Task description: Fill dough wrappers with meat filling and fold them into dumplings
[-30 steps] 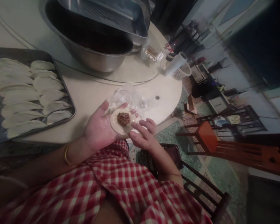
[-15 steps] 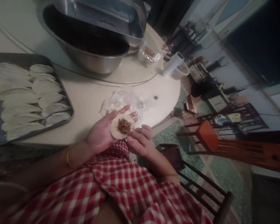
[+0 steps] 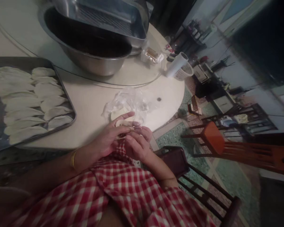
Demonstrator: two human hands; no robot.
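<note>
At frame left, a dark metal tray (image 3: 19,62) holds pale folded dumplings (image 3: 26,104). At centre, over the cream desk's (image 3: 90,101) near edge, the left hand (image 3: 107,140) and right hand (image 3: 137,146) close their fingers on a pale folded dough wrapper (image 3: 123,123), whose long axis runs left-right.

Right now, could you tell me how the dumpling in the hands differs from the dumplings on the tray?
The held dumpling is pinched between the left hand and right hand, mostly covered by them; the tray dumplings lie untouched in plain view. The held dumpling is a single piece; the tray dumplings lie in rows on the metal tray. Both are pale dough.
</note>
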